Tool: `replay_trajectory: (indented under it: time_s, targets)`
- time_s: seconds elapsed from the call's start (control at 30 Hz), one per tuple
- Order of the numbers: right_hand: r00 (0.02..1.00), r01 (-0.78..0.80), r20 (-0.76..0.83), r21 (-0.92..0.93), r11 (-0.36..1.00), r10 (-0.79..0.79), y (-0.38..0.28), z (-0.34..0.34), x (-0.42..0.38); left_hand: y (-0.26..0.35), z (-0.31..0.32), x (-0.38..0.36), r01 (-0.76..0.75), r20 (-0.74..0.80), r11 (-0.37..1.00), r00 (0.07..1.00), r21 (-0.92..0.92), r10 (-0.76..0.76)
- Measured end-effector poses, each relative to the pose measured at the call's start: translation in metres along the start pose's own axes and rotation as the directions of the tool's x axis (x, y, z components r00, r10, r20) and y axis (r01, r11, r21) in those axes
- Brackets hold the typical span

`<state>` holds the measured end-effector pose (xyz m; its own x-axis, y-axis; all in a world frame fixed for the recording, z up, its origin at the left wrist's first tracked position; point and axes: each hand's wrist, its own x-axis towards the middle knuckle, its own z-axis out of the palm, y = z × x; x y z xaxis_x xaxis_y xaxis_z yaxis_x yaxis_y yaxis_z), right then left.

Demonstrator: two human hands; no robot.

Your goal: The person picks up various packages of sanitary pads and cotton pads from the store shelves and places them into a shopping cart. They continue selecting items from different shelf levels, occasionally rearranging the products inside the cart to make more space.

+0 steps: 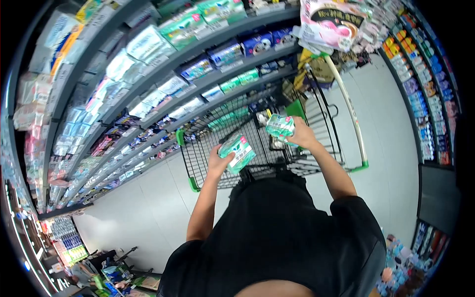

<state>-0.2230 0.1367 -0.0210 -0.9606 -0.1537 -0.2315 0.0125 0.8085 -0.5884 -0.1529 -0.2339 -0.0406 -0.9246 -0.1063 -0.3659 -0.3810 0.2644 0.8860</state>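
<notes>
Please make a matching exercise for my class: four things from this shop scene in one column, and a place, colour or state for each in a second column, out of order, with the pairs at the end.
1. Packs
2. Shopping cart
3. Shirt
4. Floor

A. Pale, beneath the wheeled basket
B. Black cloth, on the person
C. Green and white, one in the left hand, one in the right hand
D. Dark wire with green corners

Pairs: 1-C, 2-D, 3-B, 4-A
</notes>
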Motion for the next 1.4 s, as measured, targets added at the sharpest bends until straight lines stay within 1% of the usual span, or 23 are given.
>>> replay_trajectory:
  time_s: [0.03,0.13,0.17,0.23,0.33,0.4,0.47,0.53,0.57,0.6,0.67,0.77,0.8,0.83,0.93,0.97,1.1,1.23,1.27,1.3,1.33,1.37,1.4]
  targets:
    - [0.986,-0.119,0.11,-0.052,0.992,0.124,0.012,0.013,-0.009,-0.025,0.004,-0.009,0.084,0.01,0.996,0.996,-0.038,-0.084]
    - [0.933,-0.192,0.273,-0.172,0.966,0.234,0.044,0.051,-0.025,-0.066,0.005,-0.026,0.077,0.023,0.991,0.997,0.112,-0.08]
    - [0.924,-0.192,0.295,-0.188,0.963,0.242,0.046,0.059,-0.025,-0.076,0.007,-0.03,0.077,0.021,0.995,0.997,0.067,-0.078]
    - [0.908,-0.184,0.335,-0.218,0.958,0.251,0.049,0.078,-0.023,-0.086,0.007,-0.033,0.062,0.011,0.991,0.998,0.12,-0.064]
    - [0.928,-0.108,0.355,-0.034,0.994,0.113,0.051,0.106,-0.005,-0.097,0.008,-0.031,0.052,-0.004,0.985,0.999,0.167,-0.052]
    - [0.918,-0.115,0.392,0.134,0.984,0.054,0.045,0.114,0.01,-0.101,0.007,-0.031,0.048,-0.012,0.978,0.999,0.204,-0.047]
    - [0.955,-0.046,0.298,0.191,0.98,-0.013,0.054,0.133,0.024,-0.092,0.009,-0.036,0.054,-0.026,0.977,0.998,0.204,-0.05]
    - [0.965,-0.131,0.226,-0.013,0.991,0.131,0.055,0.147,0.03,-0.067,0.01,-0.042,0.034,0.011,0.978,0.999,0.206,-0.037]
    - [0.952,-0.103,0.286,-0.037,0.994,0.109,0.054,0.147,0.035,-0.085,0.012,-0.037,-0.014,-0.003,0.976,1.0,0.217,0.015]
    - [0.955,-0.076,0.286,-0.027,0.997,0.08,0.055,0.153,0.038,-0.106,0.015,-0.032,-0.004,-0.013,0.972,1.0,0.236,0.008]
    - [0.958,-0.01,0.284,-0.059,0.998,0.027,0.036,0.143,0.03,-0.106,0.019,-0.033,0.021,-0.019,0.978,1.0,0.207,-0.018]
    - [0.9,0.004,0.436,0.068,0.998,-0.033,0.048,0.166,0.024,-0.107,0.025,-0.024,-0.007,0.025,0.971,1.0,0.237,0.002]
    - [0.93,0.126,0.33,0.12,0.985,-0.159,0.066,0.184,0.016,-0.1,0.027,-0.022,-0.026,0.042,0.97,0.999,0.244,0.017]
    - [0.928,0.108,0.341,0.135,0.985,-0.148,0.063,0.184,0.007,-0.069,0.026,-0.028,-0.072,0.013,0.93,0.997,0.36,0.072]
    - [0.888,0.04,0.45,0.125,0.991,-0.092,0.058,0.182,-0.007,-0.05,0.033,-0.011,-0.043,0.016,0.963,0.999,0.264,0.04]
    - [0.869,0.032,0.489,0.088,0.996,-0.071,0.055,0.178,-0.012,-0.043,0.034,-0.007,-0.072,0.0,0.937,0.997,0.343,0.077]
    - [0.82,0.036,0.571,0.008,0.999,-0.034,0.055,0.171,-0.016,-0.034,0.035,0.012,-0.13,-0.127,0.921,0.974,0.368,0.189]
    - [0.9,0.021,0.421,0.211,0.977,-0.11,0.052,0.163,-0.008,-0.041,0.022,0.03,-0.248,-0.148,0.918,0.941,0.31,0.304]
    - [0.915,0.017,0.38,0.291,0.957,-0.132,0.047,0.16,0.003,-0.043,0.019,0.032,-0.214,-0.15,0.937,0.953,0.278,0.262]
    - [0.905,0.019,0.401,0.292,0.956,-0.141,0.035,0.15,0.023,-0.04,0.013,0.032,-0.18,-0.149,0.953,0.964,0.245,0.22]
    - [0.934,0.028,0.332,0.306,0.952,-0.134,-0.003,0.123,0.037,-0.036,0.009,0.031,-0.146,-0.145,0.966,0.973,0.211,0.178]
    - [0.954,0.092,0.227,0.407,0.909,-0.198,-0.037,0.104,0.056,-0.033,0.006,0.03,-0.136,-0.148,0.964,0.974,0.227,0.172]
    - [0.949,0.242,0.119,0.324,0.914,-0.293,-0.072,0.084,0.082,-0.032,0.004,0.03,-0.142,-0.14,0.973,0.976,0.181,0.168]
